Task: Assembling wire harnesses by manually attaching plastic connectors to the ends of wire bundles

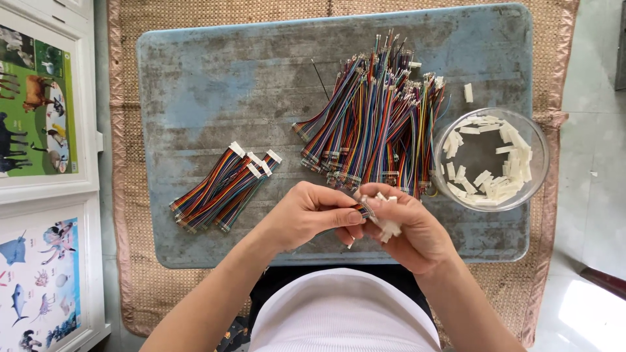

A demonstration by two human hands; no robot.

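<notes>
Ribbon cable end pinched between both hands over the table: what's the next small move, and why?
Probably press the cable end, pinched by the left hand, into one of the white connectors that the right hand holds. The two already meet at the fingertips, and the small pile on the left shows cables already capped with white connectors.
</notes>
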